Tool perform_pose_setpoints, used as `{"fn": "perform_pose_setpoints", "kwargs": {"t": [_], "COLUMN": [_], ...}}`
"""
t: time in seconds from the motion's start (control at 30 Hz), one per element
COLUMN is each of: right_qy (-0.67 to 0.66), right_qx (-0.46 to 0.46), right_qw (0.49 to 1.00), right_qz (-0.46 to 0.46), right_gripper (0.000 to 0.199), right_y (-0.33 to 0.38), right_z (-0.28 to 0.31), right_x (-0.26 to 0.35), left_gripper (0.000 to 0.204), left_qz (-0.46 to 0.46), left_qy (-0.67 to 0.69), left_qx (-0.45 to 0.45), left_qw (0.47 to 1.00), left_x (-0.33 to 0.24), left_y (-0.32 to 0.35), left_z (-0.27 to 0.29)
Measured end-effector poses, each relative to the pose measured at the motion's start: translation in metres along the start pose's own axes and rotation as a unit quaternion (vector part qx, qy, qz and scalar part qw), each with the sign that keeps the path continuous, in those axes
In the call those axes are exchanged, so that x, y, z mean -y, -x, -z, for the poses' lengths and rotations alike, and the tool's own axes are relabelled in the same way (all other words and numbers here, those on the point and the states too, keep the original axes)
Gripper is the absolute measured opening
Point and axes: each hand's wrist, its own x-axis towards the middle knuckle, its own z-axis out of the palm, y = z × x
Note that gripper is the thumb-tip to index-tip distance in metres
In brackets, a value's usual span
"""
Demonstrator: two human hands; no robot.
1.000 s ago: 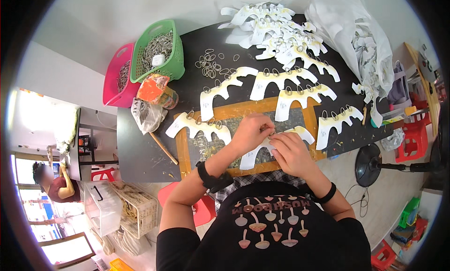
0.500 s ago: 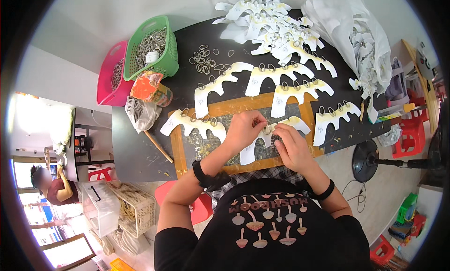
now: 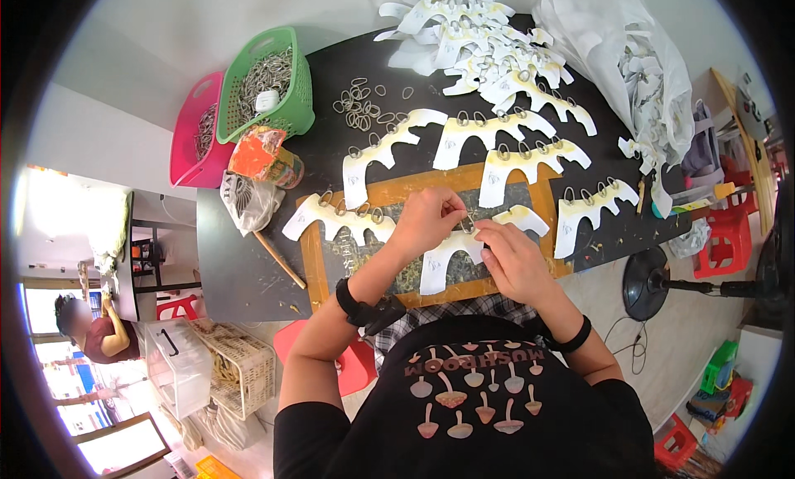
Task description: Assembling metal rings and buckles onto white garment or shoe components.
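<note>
Over the middle of the table, my left hand point(image 3: 426, 221) pinches a metal ring point(image 3: 468, 223) with thumb and forefinger. My right hand point(image 3: 515, 262) sits close beside it, its fingertips closed on a white cut-out piece point(image 3: 447, 259) with curved notches. The fingers partly cover both the ring and the piece. Under them lies a dark, stained work board point(image 3: 410, 279) edged with brown tape. More white pieces with rings along one edge surround my hands, among them a left piece point(image 3: 344, 222), a far piece point(image 3: 517, 171) and a right piece point(image 3: 590, 210).
Loose rings point(image 3: 358, 106) lie farther back. At the far left stand a green basket point(image 3: 305, 106) of metal rings, a pink basket point(image 3: 189, 168) and an orange-smeared can point(image 3: 286, 171). A stick point(image 3: 280, 261) lies nearby. Heaped white pieces point(image 3: 489, 52) and a plastic bag point(image 3: 580, 15) occupy the back.
My left hand has shifted slightly away and left, and my right fingertips slightly left. The ring between them shows more plainly. The white piece's near end has moved slightly left.
</note>
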Motion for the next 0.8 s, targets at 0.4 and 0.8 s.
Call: {"fn": "perform_pose_setpoints", "kwargs": {"t": [0.4,0.8], "right_qy": [0.007,0.049], "right_qx": [0.006,0.024], "right_qw": [1.0,0.998], "right_qz": [0.016,0.016], "right_gripper": [0.022,0.022], "right_y": [0.0,-0.001], "right_z": [-0.002,-0.007], "right_x": [-0.002,-0.003], "left_gripper": [0.009,0.018], "left_qz": [-0.039,-0.095], "left_qy": [-0.036,-0.133], "left_qx": [-0.008,-0.204], "left_qw": [0.999,0.965], "left_x": [-0.002,-0.002], "left_y": [0.003,-0.045], "left_z": [-0.005,0.052]}}
